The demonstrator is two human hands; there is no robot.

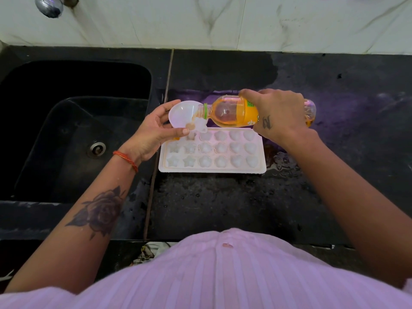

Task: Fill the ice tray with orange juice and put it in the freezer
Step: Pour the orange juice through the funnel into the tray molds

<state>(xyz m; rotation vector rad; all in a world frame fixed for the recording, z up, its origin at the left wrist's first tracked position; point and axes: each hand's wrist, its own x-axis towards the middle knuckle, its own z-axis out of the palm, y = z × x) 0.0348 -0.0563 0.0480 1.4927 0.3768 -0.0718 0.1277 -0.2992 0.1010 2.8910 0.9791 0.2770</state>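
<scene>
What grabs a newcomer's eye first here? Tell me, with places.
The orange juice bottle, tipped sideways in the right hand, pours into a white funnel held by the left hand. Below them a white ice tray sits on the black counter, right of the dark sink.

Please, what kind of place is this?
Most likely a home kitchen: a black sink set in a dark stone counter, a tap on the tiled wall, and an ice tray.

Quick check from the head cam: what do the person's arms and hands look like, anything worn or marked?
Both forearms are bare, no sleeves showing. The left wrist carries a red thread band, and the left forearm has a dark rose tattoo. The right hand bears a small dark tattoo on its back.
</scene>
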